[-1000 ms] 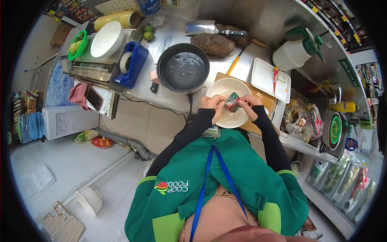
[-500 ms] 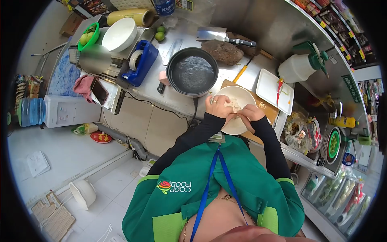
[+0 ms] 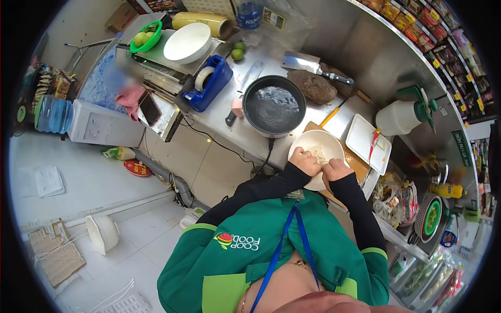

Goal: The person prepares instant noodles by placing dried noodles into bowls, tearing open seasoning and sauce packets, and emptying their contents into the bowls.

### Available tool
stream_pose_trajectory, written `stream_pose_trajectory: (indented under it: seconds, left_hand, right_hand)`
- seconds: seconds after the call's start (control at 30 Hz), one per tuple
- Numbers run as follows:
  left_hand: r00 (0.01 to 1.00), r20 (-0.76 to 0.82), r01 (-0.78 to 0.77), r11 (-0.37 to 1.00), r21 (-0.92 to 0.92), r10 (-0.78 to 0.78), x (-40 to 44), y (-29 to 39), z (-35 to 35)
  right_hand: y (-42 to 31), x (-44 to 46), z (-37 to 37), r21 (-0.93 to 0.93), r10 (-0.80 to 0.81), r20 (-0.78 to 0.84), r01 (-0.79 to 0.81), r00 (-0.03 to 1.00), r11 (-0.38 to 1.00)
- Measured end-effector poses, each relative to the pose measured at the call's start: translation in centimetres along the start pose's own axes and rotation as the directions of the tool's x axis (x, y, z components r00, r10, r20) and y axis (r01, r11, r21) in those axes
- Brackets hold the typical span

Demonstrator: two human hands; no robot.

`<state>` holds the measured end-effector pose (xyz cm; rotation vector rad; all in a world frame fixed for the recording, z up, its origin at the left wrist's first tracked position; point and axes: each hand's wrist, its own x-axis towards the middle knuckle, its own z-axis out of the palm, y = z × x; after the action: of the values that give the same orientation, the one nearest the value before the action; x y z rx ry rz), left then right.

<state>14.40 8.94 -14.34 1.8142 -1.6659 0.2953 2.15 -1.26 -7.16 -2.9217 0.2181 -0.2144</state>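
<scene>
My left hand (image 3: 306, 161) is over the white bowl (image 3: 298, 142), its fingers curled together at the near left side. Close beside it my right hand (image 3: 336, 171) has its fingers bent and pressed together above the near right part. The two hands almost meet at the fingertips. Whatever they pinch is hidden behind the fingers. Small pale shreds (image 3: 319, 153) lie inside the bowl, which rests partly on a wooden cutting board (image 3: 358, 166). Just behind the bowl stands a dark pot (image 3: 274, 108) with clear liquid.
A white tray (image 3: 364, 136) holding a red-handled tool stands right of the board. A cleaver (image 3: 302, 63), a yellow-handled tool (image 3: 330, 117) and a brown block (image 3: 312, 87) lie behind. Leftward are a blue tape dispenser (image 3: 211, 86) and a white bowl (image 3: 188, 44) on a scale.
The view has shifted, so the counter appears further right and lower. My hands stay at the bowl; the left fingers have curled in, and both hands have turned slightly.
</scene>
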Motion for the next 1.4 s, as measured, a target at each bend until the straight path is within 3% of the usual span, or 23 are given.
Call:
stream_pose_trajectory:
  seconds: [0.1, 0.23, 0.27, 0.37, 0.4, 0.5, 0.53, 0.57, 0.63, 0.67, 0.73, 0.77, 0.93, 1.07, 1.17, 1.23, 1.27, 1.4]
  left_hand:
    - [0.998, -0.044, -0.05, 0.999, -0.018, 0.049, 0.1, 0.1, -0.4]
    - [0.992, -0.12, -0.055, 0.996, -0.073, 0.046, 0.2, 0.4, -0.9]
    - [0.991, -0.13, -0.047, 0.995, -0.093, 0.035, 0.3, 0.5, -1.0]
    - [0.991, -0.131, -0.025, 0.99, -0.139, 0.006, 0.5, 0.4, -1.7]
    - [0.992, -0.13, -0.013, 0.99, -0.14, -0.005, 0.5, 0.4, -1.5]
    - [0.993, -0.121, -0.017, 0.992, -0.124, 0.002, 0.7, 0.9, -1.9]
    - [0.993, -0.115, -0.023, 0.993, -0.118, 0.01, 0.6, 1.2, -2.2]
    - [0.995, -0.095, -0.007, 0.992, -0.126, -0.005, 0.4, 1.2, -1.8]
    - [0.999, -0.041, 0.024, 0.986, -0.164, -0.031, 0.2, 0.8, -0.9]
    - [0.988, 0.124, 0.12, 0.958, -0.259, -0.091, 0.0, 0.4, -0.7]
    - [0.962, 0.164, 0.264, 0.895, -0.358, -0.218, 0.1, 0.5, -1.8]
    - [0.933, 0.184, 0.358, 0.83, -0.428, -0.308, 0.7, 0.8, -2.6]
    - [0.884, 0.301, 0.456, 0.797, -0.397, -0.357, 0.1, -0.2, -1.2]
    - [0.849, 0.318, 0.524, 0.745, -0.412, -0.421, 0.2, -0.2, -1.3]
    - [0.824, 0.347, 0.564, 0.714, -0.415, -0.449, -0.1, -0.7, -1.1]
    - [0.78, 0.382, 0.625, 0.652, -0.428, -0.496, -0.2, -1.0, -1.7]
    - [0.77, 0.426, 0.635, 0.642, -0.43, -0.475, -0.1, -1.1, -2.1]
    - [0.792, 0.345, 0.608, 0.597, -0.523, -0.504, 0.5, -1.1, -2.3]
  right_hand:
    - [0.1, 1.0, -1.2, -0.05, -0.093, 0.043, 0.096, 0.995, 0.994]
    - [1.6, 1.2, -0.4, 0.461, -0.025, 0.037, 0.005, 0.999, 0.888]
    - [1.7, 1.1, 0.0, 0.62, 0.077, 0.103, -0.125, 0.992, 0.775]
    - [1.6, 1.0, 1.5, 0.816, 0.216, 0.145, -0.24, 0.966, 0.526]
    - [2.0, 0.5, 2.9, 0.837, 0.324, 0.263, -0.382, 0.909, 0.391]
    - [3.3, 0.3, 5.2, 0.894, 0.618, 0.207, -0.403, 0.758, 0.195]
    - [4.5, 0.2, 4.6, 0.86, 0.471, 0.211, -0.392, 0.856, 0.327]
    - [4.5, 0.0, 4.8, 0.83, 0.445, 0.161, -0.365, 0.881, 0.422]
    - [2.5, 0.2, 2.6, 0.741, 0.394, 0.083, -0.321, 0.915, 0.589]
    - [2.8, 0.2, 2.0, 0.657, 0.396, 0.134, -0.381, 0.908, 0.651]
    - [3.3, 0.3, 1.3, 0.556, 0.42, 0.051, -0.375, 0.906, 0.742]
    - [4.1, 0.2, 1.6, 0.628, 0.385, 0.102, -0.36, 0.917, 0.69]
    - [3.9, -0.1, 2.8, 0.451, 0.429, 0.03, -0.395, 0.903, 0.8]
    - [3.4, -0.2, 3.5, 0.412, 0.482, -0.018, -0.433, 0.876, 0.802]
    - [4.1, -0.6, 5.7, 0.339, 0.523, -0.2, -0.443, 0.828, 0.83]
    - [5.1, -0.7, 4.2, 0.411, 0.596, -0.081, -0.518, 0.799, 0.75]
    - [5.1, -0.8, 4.2, 0.365, 0.524, -0.1, -0.459, 0.846, 0.81]
    - [4.1, -0.4, 3.3, 0.169, 0.408, -0.171, -0.382, 0.897, 0.909]
